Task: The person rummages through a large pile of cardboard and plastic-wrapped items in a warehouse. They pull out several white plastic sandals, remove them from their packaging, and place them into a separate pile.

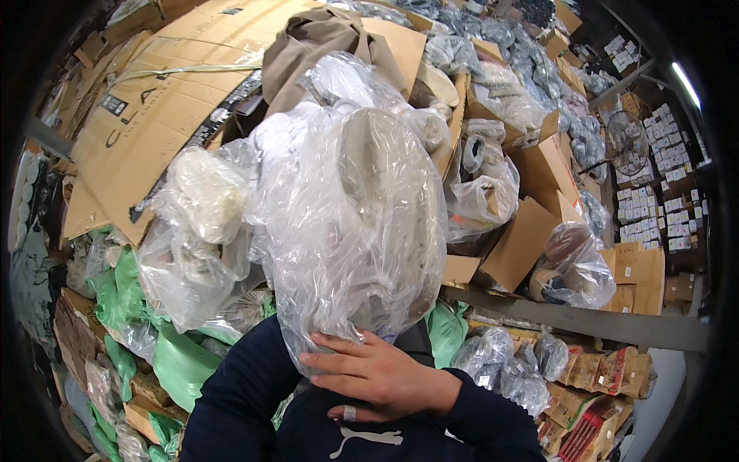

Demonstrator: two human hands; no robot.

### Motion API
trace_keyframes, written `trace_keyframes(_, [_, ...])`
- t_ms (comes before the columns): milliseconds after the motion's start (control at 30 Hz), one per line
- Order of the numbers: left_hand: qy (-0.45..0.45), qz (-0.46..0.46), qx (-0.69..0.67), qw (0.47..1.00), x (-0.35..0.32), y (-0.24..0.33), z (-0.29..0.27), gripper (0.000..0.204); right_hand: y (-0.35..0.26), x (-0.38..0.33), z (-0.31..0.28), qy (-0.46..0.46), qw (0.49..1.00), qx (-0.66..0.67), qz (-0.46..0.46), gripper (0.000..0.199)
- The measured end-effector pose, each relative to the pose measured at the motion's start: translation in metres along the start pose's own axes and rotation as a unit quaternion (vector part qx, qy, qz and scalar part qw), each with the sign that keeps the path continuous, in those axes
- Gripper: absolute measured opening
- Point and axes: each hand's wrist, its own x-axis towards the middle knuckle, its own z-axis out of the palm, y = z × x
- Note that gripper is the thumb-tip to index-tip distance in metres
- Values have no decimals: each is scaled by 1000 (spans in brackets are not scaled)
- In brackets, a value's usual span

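A large, crinkled clear plastic bag (362, 223) stands in front of my chest and fills the middle of the view. Inside it is a pale beige, rounded thing with a hollow, whose kind I cannot make out through the film. My right hand (377, 377) lies across the bag's lower edge, fingers stretched out and spread against the plastic. A white band circles its lowest digit. My left arm in its dark sleeve (246, 385) reaches up behind the bag, which hides the left hand.
Another clear bag with cream contents (200, 208) lies to the left, above green plastic bags (181, 366). A big flattened cardboard sheet (162, 108) and a brown cloth (323, 50) lie beyond. Open cartons (523, 239) with bagged goods and a metal rail (585, 314) are at right.
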Motion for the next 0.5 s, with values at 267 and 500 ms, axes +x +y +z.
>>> trace_keyframes(267, [13, 48, 46, 998, -56, 7, -11, 62, -42, -3, 30, 15, 1000, -24, -13, 31])
trace_keyframes(500, [43, 63, 75, 994, -77, 9, -17, 56, -55, 0, 41, 44, 998, -50, -24, 29])
